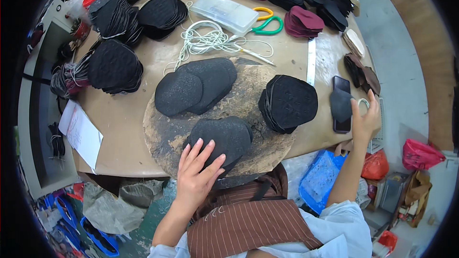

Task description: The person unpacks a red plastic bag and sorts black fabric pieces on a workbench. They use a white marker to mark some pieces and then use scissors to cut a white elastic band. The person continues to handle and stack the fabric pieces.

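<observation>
My left hand (198,168) lies with fingers spread on a small pile of dark, rounded foam-like pads (222,136) at the near side of a worn round board (165,131). Behind it, more dark pads (196,86) overlap one another on the board. A stack of black stitched pads (290,103) stands at the board's right side. Off to the right, my right hand (366,118) has its thumb and fingers apart. Its thumb is at the edge of a single dark pad (341,105), which covers the middle of a phone (341,84). Whether that pad rests on the phone cannot be told.
Black pad bundles (114,67) and maroon stacks (303,21) line the table's far side. Between them are a clear plastic case (224,12), green-handled scissors (268,26) and tangled cord (203,40). Papers (82,131) hang at the left edge; a blue basin (321,181) sits below right.
</observation>
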